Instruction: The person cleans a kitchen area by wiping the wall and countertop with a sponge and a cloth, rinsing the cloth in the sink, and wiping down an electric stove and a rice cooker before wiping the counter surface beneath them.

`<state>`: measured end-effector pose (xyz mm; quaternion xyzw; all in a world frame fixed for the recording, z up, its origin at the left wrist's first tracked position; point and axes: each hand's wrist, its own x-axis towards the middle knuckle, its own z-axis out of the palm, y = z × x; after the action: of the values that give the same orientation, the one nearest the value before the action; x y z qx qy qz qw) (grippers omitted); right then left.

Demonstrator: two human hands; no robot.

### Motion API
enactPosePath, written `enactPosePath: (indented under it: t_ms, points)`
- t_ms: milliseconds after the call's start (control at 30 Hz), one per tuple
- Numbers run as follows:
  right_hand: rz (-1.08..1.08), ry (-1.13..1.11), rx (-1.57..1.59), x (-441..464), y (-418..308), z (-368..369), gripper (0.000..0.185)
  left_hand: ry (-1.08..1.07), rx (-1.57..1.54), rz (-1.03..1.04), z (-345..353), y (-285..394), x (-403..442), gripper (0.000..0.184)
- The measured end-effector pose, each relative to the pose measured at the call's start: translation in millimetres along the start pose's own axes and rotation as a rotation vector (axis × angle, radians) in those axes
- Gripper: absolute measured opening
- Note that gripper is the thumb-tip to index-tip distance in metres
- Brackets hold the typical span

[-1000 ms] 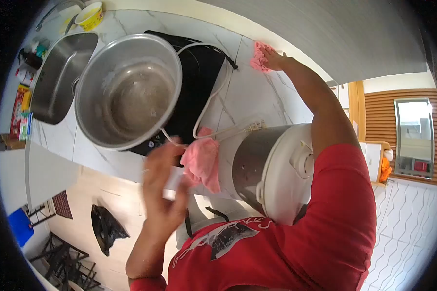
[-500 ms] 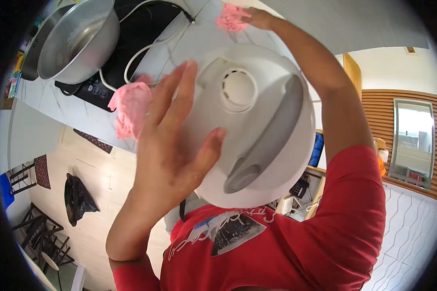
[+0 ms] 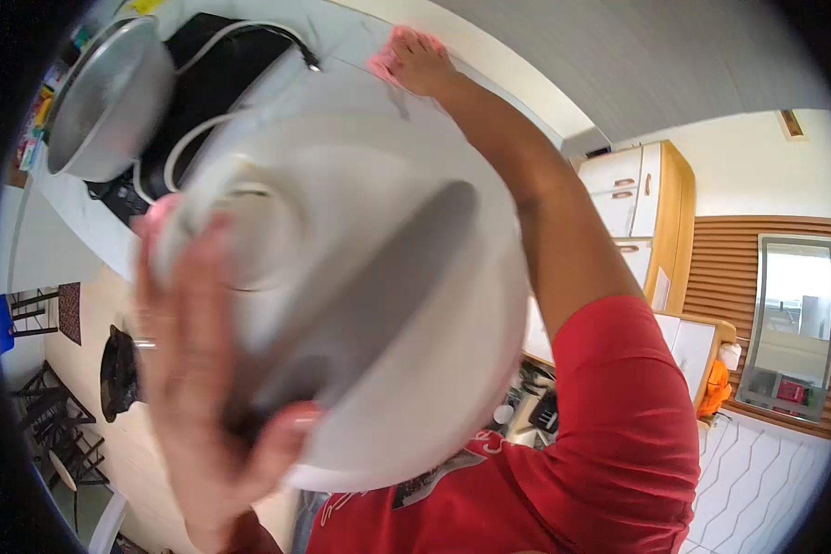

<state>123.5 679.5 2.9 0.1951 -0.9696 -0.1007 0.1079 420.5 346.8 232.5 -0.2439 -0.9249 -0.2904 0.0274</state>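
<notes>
A white rice cooker [image 3: 415, 369] with a grey handle [image 3: 388, 268] and a round steam vent fills the middle of the view, blurred. In front of the lid, over the vent and the handle's near end, is my left hand [image 3: 203, 369]. Its fingers are stretched out and the thumb is apart; whether it touches the lid is unclear. Beyond the cooker, my right hand [image 3: 425, 69] presses a pink cloth [image 3: 399, 54] onto the marble-patterned counter [image 3: 351, 88]. Part of a second pink cloth [image 3: 160, 214] shows behind my left hand.
A metal pot [image 3: 111, 102] stands by a black induction cooktop [image 3: 212, 83] at the left. A white cord [image 3: 189, 148] and a black plug [image 3: 312, 63] lie nearby. A black bag [image 3: 118, 369] is on the floor. White cabinets [image 3: 614, 194] stand at the right.
The cooker looks larger and lies further left in view. My left hand has shifted left and lower, across the handle's end. My right hand and its cloth have shifted left and slightly down.
</notes>
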Motion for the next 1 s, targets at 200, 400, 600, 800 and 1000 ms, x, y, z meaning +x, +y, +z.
enactPosePath:
  t_ms: [200, 400, 600, 800, 1000]
  points:
    - [0.050, 0.148, 0.080, -57.3, 43.1, 15.4, 0.046, 0.250, -0.078, -0.059, 12.4, -11.8, -17.7, 0.097]
    - [-0.008, 0.186, 0.066, -125.2, 72.6, 3.7, 0.049, 0.258, 0.283, -0.107, 0.9, 19.7, -38.6, 0.088]
    - [0.034, 0.094, 0.019, -181.5, 99.3, 1.5, 0.054, 0.382, 0.157, -0.216, 1.9, 34.2, -71.6, 0.082]
    - [0.260, 0.082, 0.026, -222.8, 96.5, 3.9, 0.057, 0.409, 0.055, -0.296, 4.2, 33.6, -113.2, 0.079]
    - [0.438, 0.242, 0.114, -229.5, 86.5, 8.9, 0.052, 0.428, 0.029, -0.312, -12.8, 37.3, -145.1, 0.077]
